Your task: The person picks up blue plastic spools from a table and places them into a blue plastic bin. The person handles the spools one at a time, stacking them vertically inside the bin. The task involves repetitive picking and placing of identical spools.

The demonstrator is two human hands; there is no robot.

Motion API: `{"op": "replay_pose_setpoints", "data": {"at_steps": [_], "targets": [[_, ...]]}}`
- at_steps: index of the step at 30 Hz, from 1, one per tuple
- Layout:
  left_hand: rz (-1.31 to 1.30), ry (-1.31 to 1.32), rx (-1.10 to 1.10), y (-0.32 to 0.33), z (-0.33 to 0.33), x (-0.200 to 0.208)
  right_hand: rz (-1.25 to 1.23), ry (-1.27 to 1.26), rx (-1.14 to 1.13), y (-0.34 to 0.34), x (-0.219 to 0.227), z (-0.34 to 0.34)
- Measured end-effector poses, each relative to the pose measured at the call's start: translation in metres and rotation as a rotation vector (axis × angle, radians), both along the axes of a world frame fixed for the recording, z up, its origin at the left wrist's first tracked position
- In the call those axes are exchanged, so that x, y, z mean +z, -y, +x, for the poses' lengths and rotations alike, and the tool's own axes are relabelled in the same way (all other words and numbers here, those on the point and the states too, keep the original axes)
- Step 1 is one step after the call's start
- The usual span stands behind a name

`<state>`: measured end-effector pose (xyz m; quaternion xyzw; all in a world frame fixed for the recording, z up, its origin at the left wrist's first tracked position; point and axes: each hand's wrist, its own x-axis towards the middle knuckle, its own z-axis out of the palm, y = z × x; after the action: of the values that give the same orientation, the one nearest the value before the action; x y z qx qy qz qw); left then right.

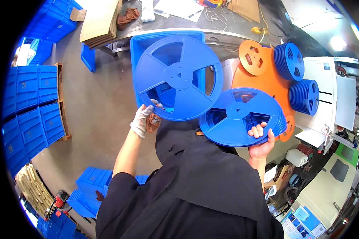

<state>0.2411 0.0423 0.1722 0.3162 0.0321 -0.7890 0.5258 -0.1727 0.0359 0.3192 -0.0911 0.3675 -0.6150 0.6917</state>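
Observation:
My left hand [141, 120], in a pale glove, grips the lower left rim of a large blue plastic reel [155, 75]. A crumpled brown cloth [152, 123] hangs at the same hand, below its fingers. The reel is tilted up with its face toward me, showing a small hub and wide cut-outs. Bare, my right hand [261, 140] is closed round the near right edge of a stack of blue reels [237, 115], fingers through a cut-out and thumb outside. The single reel's right edge overlaps the stack in view. Behind the single reel stands a blue bin [135, 43], partly hidden.
At right, an orange plate [237, 77] carries an orange disc [251, 57] and two blue reel stacks [281, 61] [301, 97]. A metal workbench [155, 26] runs across the far side, with cardboard sheets [97, 24]. Blue crates [28, 87] stand at left.

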Motion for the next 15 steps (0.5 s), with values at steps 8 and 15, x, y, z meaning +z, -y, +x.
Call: {"op": "replay_pose_setpoints", "data": {"at_steps": [8, 15], "targets": [[0.035, -0.038, -0.037, 0.004, 0.012, -0.020, -0.012, 0.007, -0.047, -0.009, 0.000, 0.006], [0.084, -0.036, -0.094, 0.012, 0.014, -0.023, -0.010, -0.010, -0.077, -0.015, -0.001, 0.009]]}}
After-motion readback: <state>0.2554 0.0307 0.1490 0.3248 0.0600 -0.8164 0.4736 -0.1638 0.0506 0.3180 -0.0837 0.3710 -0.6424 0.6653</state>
